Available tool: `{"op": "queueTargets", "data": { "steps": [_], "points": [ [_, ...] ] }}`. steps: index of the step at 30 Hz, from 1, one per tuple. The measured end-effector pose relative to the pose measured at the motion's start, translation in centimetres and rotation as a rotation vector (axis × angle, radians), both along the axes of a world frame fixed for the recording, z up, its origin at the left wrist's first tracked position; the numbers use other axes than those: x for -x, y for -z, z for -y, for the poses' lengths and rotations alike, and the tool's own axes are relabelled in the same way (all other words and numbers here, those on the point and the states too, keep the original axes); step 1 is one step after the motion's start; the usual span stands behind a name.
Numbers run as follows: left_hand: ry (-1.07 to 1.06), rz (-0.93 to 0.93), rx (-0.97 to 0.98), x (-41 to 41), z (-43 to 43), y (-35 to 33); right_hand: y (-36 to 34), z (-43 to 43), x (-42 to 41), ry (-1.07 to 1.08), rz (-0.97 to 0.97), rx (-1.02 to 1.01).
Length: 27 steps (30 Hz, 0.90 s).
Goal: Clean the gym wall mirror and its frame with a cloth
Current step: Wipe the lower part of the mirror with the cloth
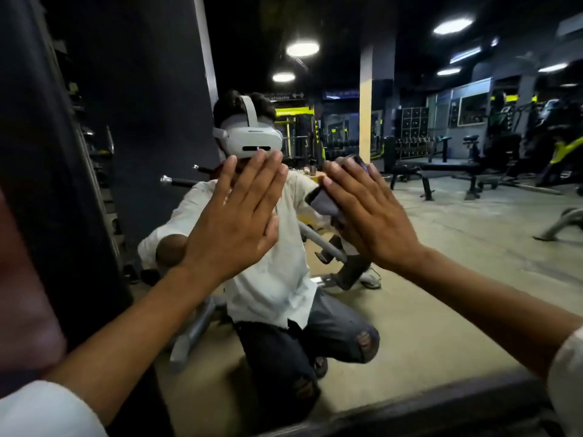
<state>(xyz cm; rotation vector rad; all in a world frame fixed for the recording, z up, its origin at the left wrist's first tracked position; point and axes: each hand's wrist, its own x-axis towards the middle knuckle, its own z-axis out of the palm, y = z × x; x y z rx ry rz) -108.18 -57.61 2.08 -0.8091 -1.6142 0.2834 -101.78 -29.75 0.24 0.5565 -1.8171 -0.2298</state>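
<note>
Gym lights (pixel 303 48) shine in the big glass wall mirror (pixel 457 263) and its dark frame (pixel 410 408). Your flat right hand (pixel 372 216) presses the soft purple-grey cloth (pixel 325 201) under straight fingers. It looks light and floppy; push on its middle. Your flat left hand (pixel 239 216) holds nothing.

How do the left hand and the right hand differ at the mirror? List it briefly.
The left hand is bare; the right hand presses a cloth against the mirror. The left hand's fingers lean up and to the right; the right hand's lean up and to the left. Shared: both are raised at like height, fingers straight and close together.
</note>
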Motion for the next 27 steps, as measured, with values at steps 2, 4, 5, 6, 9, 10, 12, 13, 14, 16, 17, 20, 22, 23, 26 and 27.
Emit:
{"op": "queueTargets", "data": {
  "steps": [2, 4, 5, 6, 9, 10, 12, 13, 14, 16, 17, 20, 22, 23, 26, 27],
  "points": [
    [0.016, 0.006, -0.008, 0.0, 0.1, 0.5, 3.5, 1.8, 0.3, -0.02, 0.013, 0.063],
    [0.035, 0.02, -0.015, -0.1, 0.2, 0.7, 7.8, 3.1, 0.5, -0.038, 0.072, -0.136],
    [0.047, 0.027, -0.013, -0.1, 0.4, 0.7, 9.7, 3.3, 0.5, -0.025, 0.1, -0.265],
    [0.058, 0.034, -0.011, -0.1, 0.5, 0.8, 10.9, 3.1, 0.4, -0.014, 0.124, -0.391],
    [0.08, 0.035, -0.001, -0.1, 1.0, 1.0, 9.8, 2.0, 0.1, -0.005, 0.113, -0.614],
    [0.085, 0.029, 0.0, -0.1, 1.0, 1.1, 8.2, 1.7, -0.1, 0.002, 0.084, -0.591],
    [0.084, 0.015, 0.001, -0.1, 1.1, 1.2, 5.3, 0.8, -0.5, 0.022, 0.045, -0.379],
    [0.082, 0.008, -0.003, -0.1, 1.0, 1.2, 4.5, 0.6, -0.7, 0.037, 0.035, -0.234],
    [0.081, 0.002, -0.008, -0.1, 1.0, 1.2, 4.3, 0.7, -0.9, 0.047, 0.042, -0.104],
    [0.086, 0.0, -0.018, -0.2, 1.1, 1.2, 6.3, 1.3, -0.9, 0.043, 0.09, -0.03],
    [0.091, 0.004, -0.027, -0.2, 1.1, 1.2, 7.9, 1.5, -0.9, 0.031, 0.12, -0.104],
    [0.105, -0.003, -0.065, -0.8, 0.7, 0.7, 9.7, 0.2, -1.2, 0.001, 0.186, -0.483],
    [0.125, -0.056, -0.096, -1.5, -0.1, -0.8, 6.4, -1.4, -1.2, 0.011, 0.152, -0.547],
    [0.131, -0.074, -0.105, -1.8, -0.7, -2.0, 3.9, -2.1, -0.9, 0.022, 0.118, -0.466],
    [0.132, -0.077, -0.118, -1.7, -3.1, -6.6, -5.2, -4.0, -0.5, 0.068, -0.054, 0.03],
    [0.12, -0.059, -0.135, -1.4, -4.0, -8.0, -7.7, -4.2, -0.4, 0.04, -0.107, 0.201]
  ]
}}
